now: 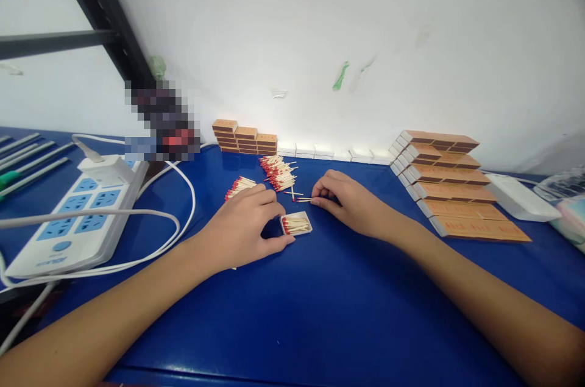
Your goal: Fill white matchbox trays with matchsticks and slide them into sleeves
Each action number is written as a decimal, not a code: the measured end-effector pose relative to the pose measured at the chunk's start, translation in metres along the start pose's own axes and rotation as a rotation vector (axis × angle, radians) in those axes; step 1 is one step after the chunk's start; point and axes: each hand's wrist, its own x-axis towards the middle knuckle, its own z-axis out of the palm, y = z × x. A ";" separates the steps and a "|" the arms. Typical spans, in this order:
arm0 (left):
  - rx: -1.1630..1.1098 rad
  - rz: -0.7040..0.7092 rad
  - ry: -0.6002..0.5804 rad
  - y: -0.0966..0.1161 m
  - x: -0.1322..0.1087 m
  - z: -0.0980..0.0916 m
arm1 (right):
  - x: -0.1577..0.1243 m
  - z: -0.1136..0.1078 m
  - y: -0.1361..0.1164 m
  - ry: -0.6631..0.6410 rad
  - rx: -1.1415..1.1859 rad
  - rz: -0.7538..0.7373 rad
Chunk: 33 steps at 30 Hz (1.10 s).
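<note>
A small white matchbox tray [309,230] holding red-tipped matches lies on the blue table [329,301]. My left hand [249,225] is round the tray's left end, thumb and fingers at its near and far corners. Just beyond the tray to the right, my right hand [342,201] pinches matches [304,199] between thumb and fingertips, red heads pointing left. A heap of loose matches [278,173] lies behind the tray, and a second pile [240,186] is partly hidden behind my left hand.
Orange matchboxes [247,137] are stacked at the wall, beside a row of white trays [323,152]. Stepped matchbox stacks [457,192] stand at the right, near a white device [521,198]. A power strip [82,216] with white cables and metal rods [36,158] lie at the left.
</note>
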 end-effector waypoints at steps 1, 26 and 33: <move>-0.001 0.003 0.002 0.000 0.000 0.000 | 0.000 0.001 0.000 0.002 0.003 -0.002; 0.065 -0.006 0.015 0.001 0.001 -0.001 | 0.015 0.009 -0.020 0.067 -0.089 -0.211; 0.057 -0.002 0.013 0.000 0.001 0.000 | 0.015 0.011 -0.017 0.052 -0.133 -0.186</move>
